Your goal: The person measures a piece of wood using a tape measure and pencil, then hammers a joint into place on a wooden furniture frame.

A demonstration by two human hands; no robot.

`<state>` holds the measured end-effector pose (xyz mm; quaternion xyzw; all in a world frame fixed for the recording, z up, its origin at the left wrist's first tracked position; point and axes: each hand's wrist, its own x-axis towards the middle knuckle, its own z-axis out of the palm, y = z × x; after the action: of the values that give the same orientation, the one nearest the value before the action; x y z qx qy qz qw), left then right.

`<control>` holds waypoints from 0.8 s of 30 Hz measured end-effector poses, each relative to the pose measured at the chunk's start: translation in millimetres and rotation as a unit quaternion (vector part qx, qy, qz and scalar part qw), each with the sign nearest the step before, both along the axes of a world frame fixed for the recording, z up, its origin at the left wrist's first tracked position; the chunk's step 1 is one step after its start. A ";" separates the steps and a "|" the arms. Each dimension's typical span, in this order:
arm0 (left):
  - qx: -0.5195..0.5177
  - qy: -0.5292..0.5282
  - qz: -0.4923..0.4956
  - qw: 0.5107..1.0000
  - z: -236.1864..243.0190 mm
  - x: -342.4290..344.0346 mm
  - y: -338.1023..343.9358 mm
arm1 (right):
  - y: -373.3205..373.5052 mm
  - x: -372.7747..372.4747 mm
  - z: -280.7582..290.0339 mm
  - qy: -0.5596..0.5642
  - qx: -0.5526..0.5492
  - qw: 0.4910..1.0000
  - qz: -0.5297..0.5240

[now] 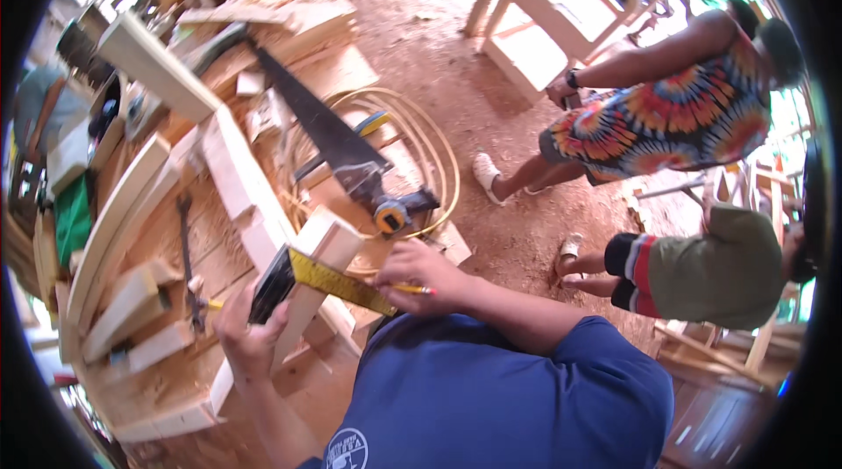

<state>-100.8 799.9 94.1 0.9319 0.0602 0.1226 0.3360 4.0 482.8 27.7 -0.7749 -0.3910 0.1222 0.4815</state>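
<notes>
Square in left grip; pencil in right grip.

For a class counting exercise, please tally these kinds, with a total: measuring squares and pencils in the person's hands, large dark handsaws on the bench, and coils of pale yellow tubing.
Measuring square, in the left hand: 1
Pencil, in the right hand: 1
Large dark handsaw: 1
Coil of pale yellow tubing: 1
Total: 4
</notes>
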 end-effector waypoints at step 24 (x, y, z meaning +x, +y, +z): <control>-0.176 -0.026 0.089 0.980 -16.5 -50.4 -27.6 | -0.1 10.3 37.1 -0.004 0.000 0.998 -0.065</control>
<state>-151.2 772.4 77.6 0.8454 0.1548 0.1636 0.4843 14.2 482.7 64.8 -0.7992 -0.3413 0.0875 0.4870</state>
